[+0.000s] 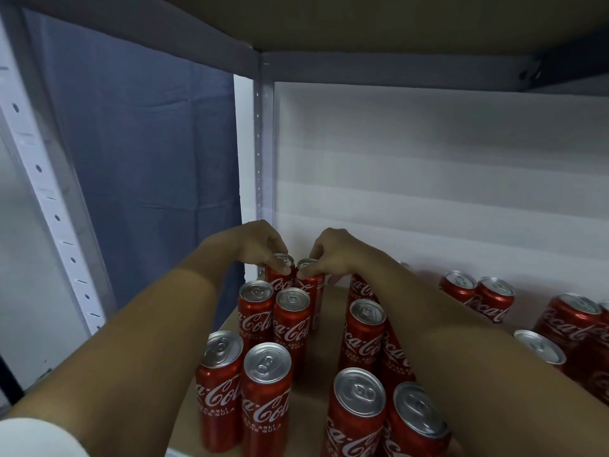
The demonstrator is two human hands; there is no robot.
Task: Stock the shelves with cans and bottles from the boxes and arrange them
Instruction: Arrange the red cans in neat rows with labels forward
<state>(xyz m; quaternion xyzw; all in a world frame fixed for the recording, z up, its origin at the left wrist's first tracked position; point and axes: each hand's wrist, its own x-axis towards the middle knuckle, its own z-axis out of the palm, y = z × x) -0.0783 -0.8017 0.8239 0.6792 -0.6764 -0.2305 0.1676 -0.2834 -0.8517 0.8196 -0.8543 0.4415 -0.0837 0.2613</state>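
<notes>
The left hand (263, 247) is gripping the top of one red can (280, 273) while the right hand (329, 255) is pinching its neighbour (311, 285) (both upright, touching) at the shelf's (316, 374) back-left corner.

Both forearms were bare from wrist to above the elbow. The left hand (260, 244) and right hand (333, 250) wore no gloves. A white sleeve (36, 438) edge covered the left upper arm.

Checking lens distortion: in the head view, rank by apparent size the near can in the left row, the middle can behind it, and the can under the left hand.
1. Near can
2. Middle can
3. Can under the left hand
Probably identical cans; nearness makes the difference.
</notes>
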